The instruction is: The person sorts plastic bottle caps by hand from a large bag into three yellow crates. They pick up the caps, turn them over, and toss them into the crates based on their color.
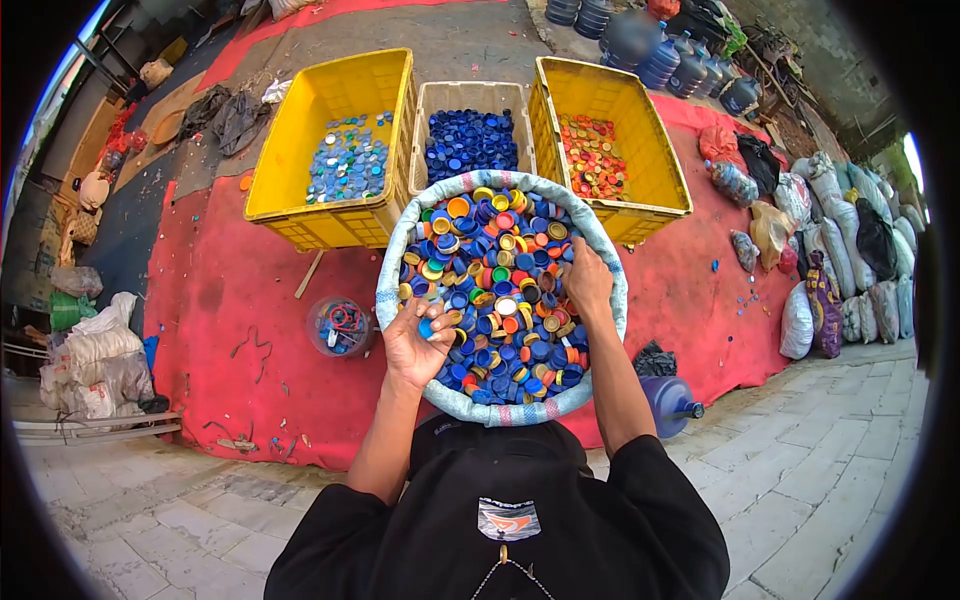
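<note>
Two hands in cap sack (400, 262) | left hand (420, 345) palm-up, cupping caps (428, 326) | right hand (587, 280) palm-down, fingers buried, grip unclear

Red mat (230, 300) on paved floor (840, 440).
On mat: three crates (300, 215), cap sack (400, 250), jug (668, 400), small tub (340, 327).
</note>
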The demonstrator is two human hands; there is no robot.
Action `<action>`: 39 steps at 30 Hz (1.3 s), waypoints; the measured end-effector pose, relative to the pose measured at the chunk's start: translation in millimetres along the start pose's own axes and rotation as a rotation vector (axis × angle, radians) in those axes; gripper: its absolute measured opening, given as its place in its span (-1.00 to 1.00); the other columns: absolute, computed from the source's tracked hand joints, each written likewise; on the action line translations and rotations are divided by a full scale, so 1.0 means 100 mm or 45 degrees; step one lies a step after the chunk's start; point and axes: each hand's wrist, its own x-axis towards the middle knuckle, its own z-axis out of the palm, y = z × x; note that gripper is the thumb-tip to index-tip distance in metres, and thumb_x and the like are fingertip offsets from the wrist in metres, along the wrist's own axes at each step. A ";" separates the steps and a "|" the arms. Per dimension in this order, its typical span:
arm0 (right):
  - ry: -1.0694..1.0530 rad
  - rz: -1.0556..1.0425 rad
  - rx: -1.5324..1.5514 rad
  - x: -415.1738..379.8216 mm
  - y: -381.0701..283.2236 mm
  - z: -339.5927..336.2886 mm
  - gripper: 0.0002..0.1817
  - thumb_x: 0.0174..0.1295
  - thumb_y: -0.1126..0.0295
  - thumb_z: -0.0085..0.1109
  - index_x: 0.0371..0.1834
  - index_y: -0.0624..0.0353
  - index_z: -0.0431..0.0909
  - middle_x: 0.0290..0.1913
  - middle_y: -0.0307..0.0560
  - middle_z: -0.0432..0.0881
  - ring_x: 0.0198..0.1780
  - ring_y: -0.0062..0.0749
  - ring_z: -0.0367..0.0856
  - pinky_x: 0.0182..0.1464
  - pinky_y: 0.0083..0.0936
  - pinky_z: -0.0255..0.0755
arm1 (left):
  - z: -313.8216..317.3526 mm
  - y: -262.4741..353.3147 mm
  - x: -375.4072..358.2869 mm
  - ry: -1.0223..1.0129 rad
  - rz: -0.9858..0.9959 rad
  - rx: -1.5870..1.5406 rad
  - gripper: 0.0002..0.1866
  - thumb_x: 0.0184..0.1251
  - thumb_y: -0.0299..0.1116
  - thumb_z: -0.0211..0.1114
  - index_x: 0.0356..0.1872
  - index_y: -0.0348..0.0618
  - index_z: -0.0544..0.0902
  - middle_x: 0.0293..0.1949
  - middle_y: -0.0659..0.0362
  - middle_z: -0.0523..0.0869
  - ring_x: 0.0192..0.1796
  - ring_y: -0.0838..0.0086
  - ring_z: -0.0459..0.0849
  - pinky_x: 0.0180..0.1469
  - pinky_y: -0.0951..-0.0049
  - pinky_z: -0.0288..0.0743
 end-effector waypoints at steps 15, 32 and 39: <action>-0.022 -0.066 -0.207 0.16 0.05 0.24 -0.64 0.12 0.46 0.19 0.00 0.17 0.39 -0.07 0.13 0.55 -0.22 0.16 0.68 -0.28 -0.01 0.57 | -0.03 0.10 -0.35 0.529 0.389 1.576 -0.76 0.18 -0.43 0.47 -0.21 -0.18 0.57 -0.45 0.29 0.66 -0.57 0.73 0.39 -0.54 0.63 0.25; -0.652 0.567 2.842 -1.10 -0.34 -0.21 -0.46 0.24 0.29 0.13 0.28 0.28 0.38 -0.28 -0.13 0.52 -0.48 -0.53 0.36 -0.45 -0.56 0.25 | -0.01 -0.17 -0.38 0.477 0.315 3.280 -0.45 0.09 -0.44 0.42 0.14 -0.23 0.45 -0.34 -0.12 0.73 -0.32 -0.07 0.73 -0.31 0.02 0.59; -0.931 0.695 3.036 -1.48 -0.49 -0.07 -0.43 0.18 0.25 0.11 0.27 0.27 0.40 -0.20 -0.05 0.57 -0.44 -0.49 0.37 -0.40 -0.55 0.28 | 0.05 -0.17 -0.26 0.552 0.160 3.354 -0.31 0.02 -0.41 0.49 0.23 -0.20 0.42 -0.24 -0.06 0.75 -0.23 -0.05 0.74 -0.22 0.03 0.59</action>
